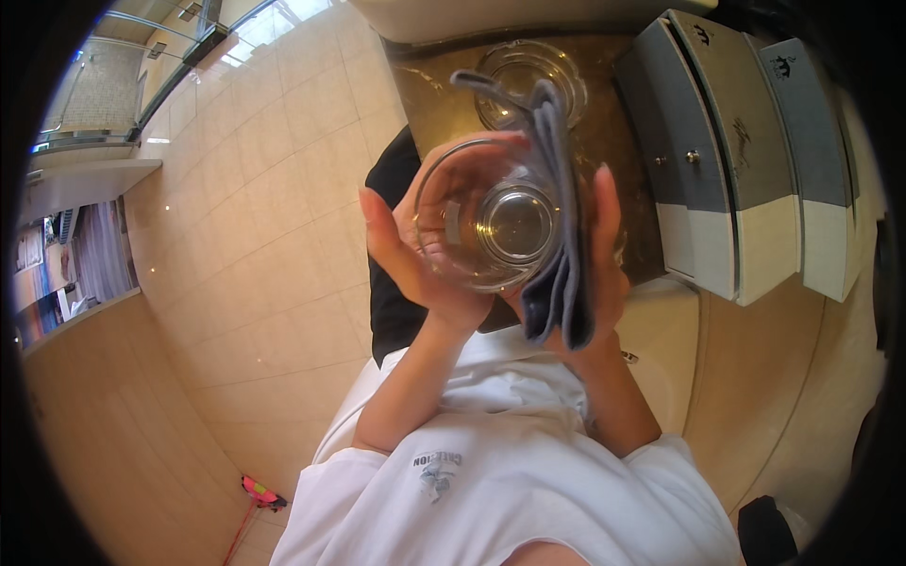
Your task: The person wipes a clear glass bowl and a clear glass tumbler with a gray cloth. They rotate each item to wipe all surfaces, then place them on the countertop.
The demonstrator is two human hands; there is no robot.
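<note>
A clear glass bowl or jar (453, 219) is held up between my two hands, its round opening towards me. My left hand (417, 262) is cupped round its left side, with the palm showing through the glass and the thumb apart. My right hand (605, 283) presses a folded dark grey cloth (573, 269) against the right side of the glass; part of that hand is hidden behind the cloth. Beyond them, another round clear glass vessel (577, 78) stands on the brown marbled top.
Grey and white boxes (761, 163), some with small knobs, stand at the right. A white basin or tub edge (665, 318) lies near my right arm. Tiled floor (283, 212) spreads to the left. A pink object (262, 493) lies at the lower left.
</note>
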